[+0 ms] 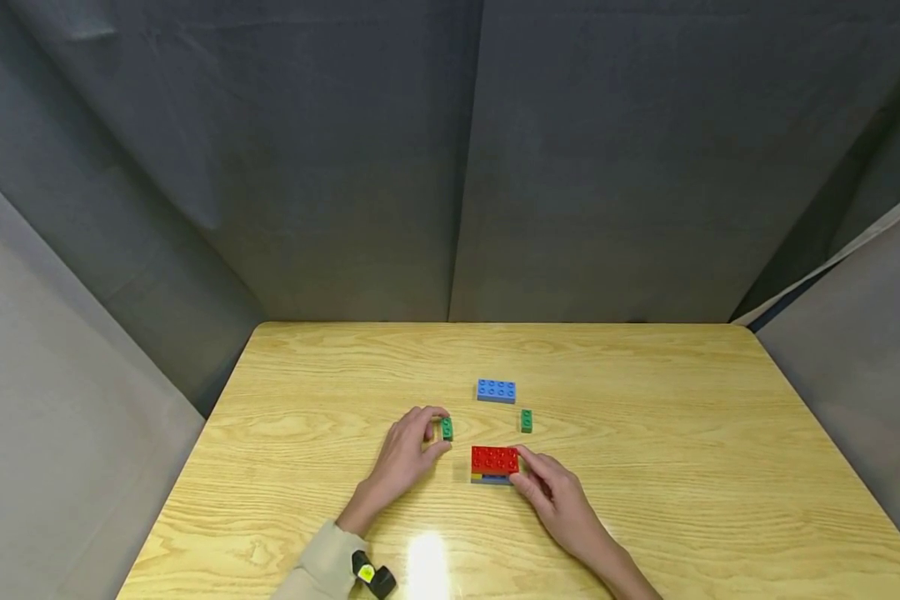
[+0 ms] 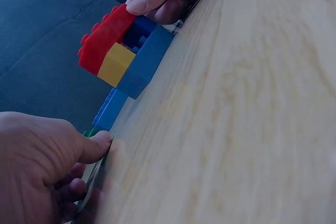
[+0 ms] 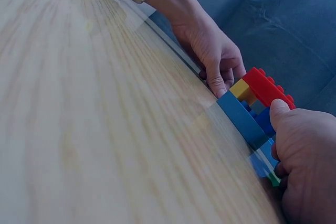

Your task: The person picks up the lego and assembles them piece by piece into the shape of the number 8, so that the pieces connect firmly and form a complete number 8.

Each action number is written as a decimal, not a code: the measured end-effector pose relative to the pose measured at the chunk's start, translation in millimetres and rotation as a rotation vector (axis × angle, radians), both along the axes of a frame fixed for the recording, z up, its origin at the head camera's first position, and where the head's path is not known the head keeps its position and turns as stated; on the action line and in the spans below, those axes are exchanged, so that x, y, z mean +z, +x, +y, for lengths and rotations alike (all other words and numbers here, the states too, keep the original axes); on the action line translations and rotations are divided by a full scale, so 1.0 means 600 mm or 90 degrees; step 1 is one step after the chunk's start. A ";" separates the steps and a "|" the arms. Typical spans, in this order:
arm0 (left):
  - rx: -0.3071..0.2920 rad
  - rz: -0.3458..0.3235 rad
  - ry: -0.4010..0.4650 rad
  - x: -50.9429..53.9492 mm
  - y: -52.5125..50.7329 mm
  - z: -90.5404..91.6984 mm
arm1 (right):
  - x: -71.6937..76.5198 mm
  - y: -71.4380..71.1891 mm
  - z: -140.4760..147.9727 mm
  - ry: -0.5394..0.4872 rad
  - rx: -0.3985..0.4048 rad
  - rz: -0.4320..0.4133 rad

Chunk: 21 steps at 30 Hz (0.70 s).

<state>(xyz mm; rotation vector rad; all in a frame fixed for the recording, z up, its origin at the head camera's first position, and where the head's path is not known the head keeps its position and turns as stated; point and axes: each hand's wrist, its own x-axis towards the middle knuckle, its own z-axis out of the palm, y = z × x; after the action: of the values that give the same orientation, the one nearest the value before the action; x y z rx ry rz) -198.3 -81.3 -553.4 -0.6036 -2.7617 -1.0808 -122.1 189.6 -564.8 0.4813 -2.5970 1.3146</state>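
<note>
Between thumb and fingers my left hand point(image 1: 405, 454) pinches a small green brick point(image 1: 447, 429) at the table, left of a stack of toy building bricks. The stack has a long red brick point(image 1: 494, 459) on top, a yellow brick point(image 2: 116, 64) and a dark blue brick point(image 2: 142, 31) in the middle, and a lighter blue brick point(image 2: 144, 64) below. A gap shows between the middle bricks. My right hand point(image 1: 558, 500) grips the stack's right end, thumb on the red brick's near side. Its other fingers are partly hidden behind the stack.
A blue eight-stud brick point(image 1: 497, 391) lies behind the stack on the wooden table point(image 1: 682, 433). Nearer, to its right, is another small green brick point(image 1: 527, 421). Grey curtains point(image 1: 345, 167) hang beyond the table's back edge and at both sides.
</note>
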 end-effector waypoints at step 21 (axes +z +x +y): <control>0.003 0.004 -0.041 -0.002 -0.001 0.002 | -0.001 -0.001 0.000 -0.005 0.004 -0.006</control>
<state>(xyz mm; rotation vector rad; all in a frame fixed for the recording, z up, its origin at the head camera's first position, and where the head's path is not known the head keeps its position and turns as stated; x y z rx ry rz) -198.7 -79.8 -554.6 -0.6076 -2.8003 -0.9918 -122.6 189.6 -565.2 0.4826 -2.5995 1.3312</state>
